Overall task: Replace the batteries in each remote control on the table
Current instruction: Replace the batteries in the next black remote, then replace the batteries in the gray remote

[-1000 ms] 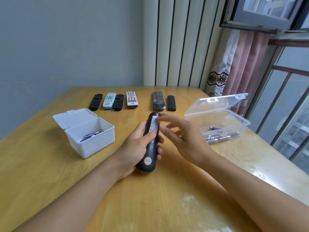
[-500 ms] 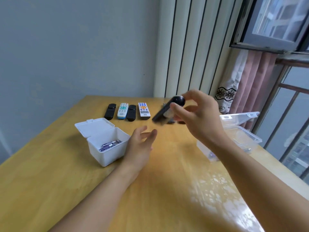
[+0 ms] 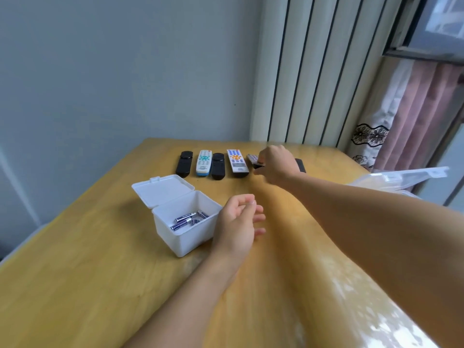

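A person's right hand [image 3: 275, 166] reaches to the far side of the wooden worktop [image 3: 75, 272], its fingers curled around a dark remote [image 3: 254, 160] at the right end of a row of remotes; only the remote's buttoned top and a dark edge show past the knuckles, and whether it rests on the wood cannot be told. The left hand [image 3: 238, 227] hovers nearer, just right of an open white box [image 3: 180, 217], palm turned inward and fingers loosely curled, holding nothing. Blue batteries [image 3: 188, 219] lie in the box, whose hinged lid lies back to the far left. In the row to the left of the held remote lie a white remote with orange and blue buttons [image 3: 236, 162], a black remote [image 3: 218, 166], a white remote with teal buttons [image 3: 203, 162] and another black remote [image 3: 184, 163] at the left end; one more black remote [image 3: 300, 165] lies just right of the reaching hand. A clear plastic box [image 3: 401, 178] with its lid up sits at the right edge, mostly hidden behind the forearm. Half a second earlier the right hand held the dark remote raised above the middle of the worktop; it is now down at the row. A second ago the left hand was gripping that remote close to the person; it is now released and empty.
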The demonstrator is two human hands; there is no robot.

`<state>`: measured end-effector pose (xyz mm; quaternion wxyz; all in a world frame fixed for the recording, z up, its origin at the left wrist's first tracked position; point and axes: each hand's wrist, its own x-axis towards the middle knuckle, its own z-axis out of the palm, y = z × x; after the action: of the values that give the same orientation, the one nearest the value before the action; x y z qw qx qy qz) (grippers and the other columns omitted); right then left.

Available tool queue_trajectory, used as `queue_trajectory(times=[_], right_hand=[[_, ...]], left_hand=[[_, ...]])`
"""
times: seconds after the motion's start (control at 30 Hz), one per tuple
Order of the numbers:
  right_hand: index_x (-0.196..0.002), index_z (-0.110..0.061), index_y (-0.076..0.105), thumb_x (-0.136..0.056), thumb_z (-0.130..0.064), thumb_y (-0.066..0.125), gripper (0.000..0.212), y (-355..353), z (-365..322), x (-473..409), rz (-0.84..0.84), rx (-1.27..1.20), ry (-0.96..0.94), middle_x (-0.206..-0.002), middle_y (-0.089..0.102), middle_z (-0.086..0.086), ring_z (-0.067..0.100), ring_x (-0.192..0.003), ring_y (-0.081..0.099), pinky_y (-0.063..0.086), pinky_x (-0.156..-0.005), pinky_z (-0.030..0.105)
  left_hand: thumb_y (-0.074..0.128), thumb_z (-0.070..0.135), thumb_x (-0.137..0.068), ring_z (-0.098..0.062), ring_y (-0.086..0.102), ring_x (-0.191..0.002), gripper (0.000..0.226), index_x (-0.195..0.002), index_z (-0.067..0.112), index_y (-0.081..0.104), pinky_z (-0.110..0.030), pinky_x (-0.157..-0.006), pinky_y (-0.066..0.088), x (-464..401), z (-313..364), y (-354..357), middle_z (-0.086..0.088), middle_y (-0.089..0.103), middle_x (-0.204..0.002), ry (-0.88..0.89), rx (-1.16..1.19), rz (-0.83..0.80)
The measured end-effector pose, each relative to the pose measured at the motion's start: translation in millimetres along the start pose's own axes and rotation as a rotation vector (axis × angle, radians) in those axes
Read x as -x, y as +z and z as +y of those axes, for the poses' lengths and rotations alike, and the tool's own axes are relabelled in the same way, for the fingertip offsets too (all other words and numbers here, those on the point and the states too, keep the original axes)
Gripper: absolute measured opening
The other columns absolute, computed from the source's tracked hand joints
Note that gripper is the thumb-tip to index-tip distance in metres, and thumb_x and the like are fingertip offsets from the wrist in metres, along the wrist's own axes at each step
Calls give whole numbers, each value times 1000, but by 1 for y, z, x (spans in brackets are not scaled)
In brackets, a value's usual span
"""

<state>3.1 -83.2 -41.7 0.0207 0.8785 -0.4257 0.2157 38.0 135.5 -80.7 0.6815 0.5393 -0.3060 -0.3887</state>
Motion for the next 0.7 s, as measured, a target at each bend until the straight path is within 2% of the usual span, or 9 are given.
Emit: queue_trajectory(times=[0.17, 0.27, 0.33, 0.4, 0.5, 0.6, 0.7], right_hand=[[-105, -9, 73, -85, -33, 78, 31, 11, 2, -3, -89, 79, 25, -101, 70, 10, 25, -81, 65, 59, -72, 38], [-90, -9, 66, -94, -32, 66, 24, 7, -7, -9, -113, 17, 78, -90, 69, 8, 21, -73, 65, 55, -58, 32], [-87, -9, 67, -96, -29, 60, 24, 4, -20, -14, -110, -44, 60, -87, 70, 8, 21, -70, 65, 53, -55, 31], [-87, -8, 66, -93, -31, 64, 23, 3, -35, -17, -104, -43, 31, -84, 66, 7, 21, -68, 61, 47, -51, 29], [-79, -12, 54, -87, -29, 69, 24, 7, -53, -17, -141, 0, 37, -77, 59, 5, 19, -61, 53, 35, -47, 28], [-88, -11, 55, -88, -21, 66, 16, 15, -63, -18, -146, 27, 54, -82, 57, 6, 24, -70, 58, 38, -50, 29], [-95, -9, 58, -90, -16, 63, 10, 20, -69, -18, -132, 65, 40, -89, 61, 9, 25, -77, 61, 52, -58, 32]], left_hand=[[49, 19, -105, -16, 68, -86, 17, -106, 17, 66, -33, -71, 59, 0, -1, 1, -8, 69, -96, 3, 16, 1], [46, 18, -106, -15, 68, -82, 21, -104, 16, 66, -30, -67, 57, -1, -1, 1, -9, 69, -94, 13, 4, -8], [44, 17, -107, -14, 67, -78, 23, -103, 15, 66, -29, -64, 56, -1, -1, 2, -9, 68, -92, 19, 0, -2], [43, 17, -107, -13, 66, -74, 24, -103, 14, 66, -28, -62, 55, 0, -1, 2, -7, 66, -88, 22, 4, 4], [43, 18, -107, -13, 66, -72, 24, -100, 15, 66, -26, -60, 53, 1, -1, 2, -5, 66, -84, 18, 13, 7], [43, 18, -107, -13, 66, -72, 25, -100, 15, 67, -24, -57, 52, 1, 0, 2, -4, 66, -84, 13, 13, 8], [43, 18, -107, -12, 66, -72, 24, -103, 13, 66, -22, -57, 52, 2, 2, 3, -3, 66, -84, 11, 11, 2]])
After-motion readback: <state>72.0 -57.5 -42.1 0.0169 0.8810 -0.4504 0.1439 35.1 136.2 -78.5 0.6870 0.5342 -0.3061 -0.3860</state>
